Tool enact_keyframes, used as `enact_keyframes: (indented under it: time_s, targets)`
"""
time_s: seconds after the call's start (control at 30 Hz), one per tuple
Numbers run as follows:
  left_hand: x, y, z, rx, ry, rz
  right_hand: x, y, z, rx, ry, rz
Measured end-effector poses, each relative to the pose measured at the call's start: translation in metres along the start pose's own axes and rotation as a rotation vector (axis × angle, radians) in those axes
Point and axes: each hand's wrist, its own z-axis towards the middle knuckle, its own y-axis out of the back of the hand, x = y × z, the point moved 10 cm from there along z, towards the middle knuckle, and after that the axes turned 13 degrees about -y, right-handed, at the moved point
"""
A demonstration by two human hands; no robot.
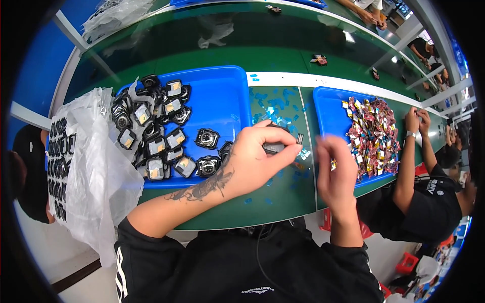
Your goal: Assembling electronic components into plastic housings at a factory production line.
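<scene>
My left hand (262, 156) is closed around a black watch case (274, 147), mostly hidden by the fingers. A small metallic part (299, 138) shows just past its thumb and index fingertips. Close by on the right, my right hand (337, 174) is raised with bent fingers, smeared by motion; whether it holds anything I cannot make out. Left of my hands, a blue tray (225, 83) contains several black watch cases (156, 145), some showing round sensor backs. To the right, another blue tray (331, 96) is heaped with small reddish-brown, white and yellow parts (373, 136).
Small blue film pieces (283, 108) litter the green bench (298, 194) between the trays. Stacked cases and crumpled translucent sheeting (96, 136) stand at the left. Beyond a white rail (293, 78) runs a green belt (273, 58) carrying a few parts. A co-worker's hands (417, 121) are at the right.
</scene>
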Motion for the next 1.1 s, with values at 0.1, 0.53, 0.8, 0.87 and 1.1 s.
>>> enact_keyframes:
  time_s: [0.1,0.53,0.8,0.87,1.1]
  targets:
    - [0.014,-0.003,-0.005,0.011,0.199,-0.156,0.002,-0.013,0.011,0.125,-0.085,-0.107]
    - [0.015,0.003,-0.001,-0.042,0.123,-0.105,-0.024,0.000,-0.001,0.027,-0.222,0.920]
    - [0.000,-0.005,-0.006,-0.003,-0.126,0.081,0.025,-0.010,0.014,-0.035,-0.123,0.325]
    - [0.005,-0.010,-0.011,0.028,-0.001,0.035,0.030,-0.011,0.016,-0.044,-0.097,0.266]
    - [0.003,-0.021,-0.012,0.015,0.083,-0.328,0.019,-0.012,0.011,-0.080,-0.207,0.392]
